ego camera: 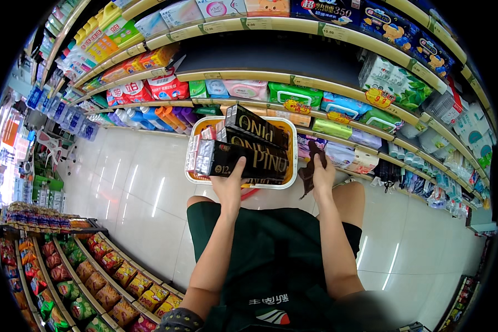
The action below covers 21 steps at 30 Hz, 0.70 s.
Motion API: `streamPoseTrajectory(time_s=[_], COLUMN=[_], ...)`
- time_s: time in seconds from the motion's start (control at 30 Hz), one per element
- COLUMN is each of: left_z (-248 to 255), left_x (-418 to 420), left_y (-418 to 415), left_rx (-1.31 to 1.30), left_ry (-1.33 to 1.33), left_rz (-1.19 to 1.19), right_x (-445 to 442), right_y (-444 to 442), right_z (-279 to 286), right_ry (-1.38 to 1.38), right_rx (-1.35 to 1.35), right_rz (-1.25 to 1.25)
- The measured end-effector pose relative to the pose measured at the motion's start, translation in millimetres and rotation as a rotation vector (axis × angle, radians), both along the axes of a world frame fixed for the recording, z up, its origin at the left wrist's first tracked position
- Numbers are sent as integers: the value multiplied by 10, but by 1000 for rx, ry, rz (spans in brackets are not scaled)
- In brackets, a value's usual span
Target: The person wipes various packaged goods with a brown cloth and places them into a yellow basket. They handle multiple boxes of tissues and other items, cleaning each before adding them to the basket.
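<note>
In the head view a yellow and white plastic basket point(294, 159) stands on the floor before my knees. It is piled with long black packs, one of them a black pack point(255, 124) lying at a slant near the far side. My left hand point(229, 182) grips the nearest black pack point(247, 162), thumb on top, over the basket's near rim. Several smaller red and white packs point(193, 153) fill the basket's left side. To the right of the basket, my right hand point(323, 170) holds a crumpled dark brown cloth point(311, 172), which hangs down.
Ahead, a curved-looking shelf unit carries wet-wipe packs point(294, 94), tissue packs point(392, 76) and detergent bags point(168, 86). One dark shelf board point(269, 56) shows bare. Snack bags point(124, 274) fill a rack at lower left. Wrapped water bottles point(66, 110) stand at left on the tiled floor point(128, 174).
</note>
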State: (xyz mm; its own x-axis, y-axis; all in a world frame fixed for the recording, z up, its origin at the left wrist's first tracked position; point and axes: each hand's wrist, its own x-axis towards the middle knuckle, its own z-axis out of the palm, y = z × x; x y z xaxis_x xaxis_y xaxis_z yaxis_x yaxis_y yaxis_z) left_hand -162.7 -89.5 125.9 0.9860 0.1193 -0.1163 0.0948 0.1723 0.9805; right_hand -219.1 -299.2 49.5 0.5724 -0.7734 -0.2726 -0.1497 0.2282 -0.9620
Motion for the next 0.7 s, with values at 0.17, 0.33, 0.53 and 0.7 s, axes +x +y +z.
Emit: streamPoseTrajectory(time_s=[0.17, 0.33, 0.53, 0.7], left_z=[-806, -1023, -954, -945], left_x=[138, 227, 283, 249], left_y=[13, -36, -14, 125], left_rx=[295, 463, 790, 641], left_ry=[-100, -46, 236, 347], left_rz=[152, 111, 79, 58], right_x=[43, 58, 202, 269], right_y=[279, 250, 440, 499], right_z=[68, -33, 30, -138], right_ry=[73, 71, 84, 67], right_rx=[-83, -109, -9, -58], right_rz=[112, 199, 315, 372])
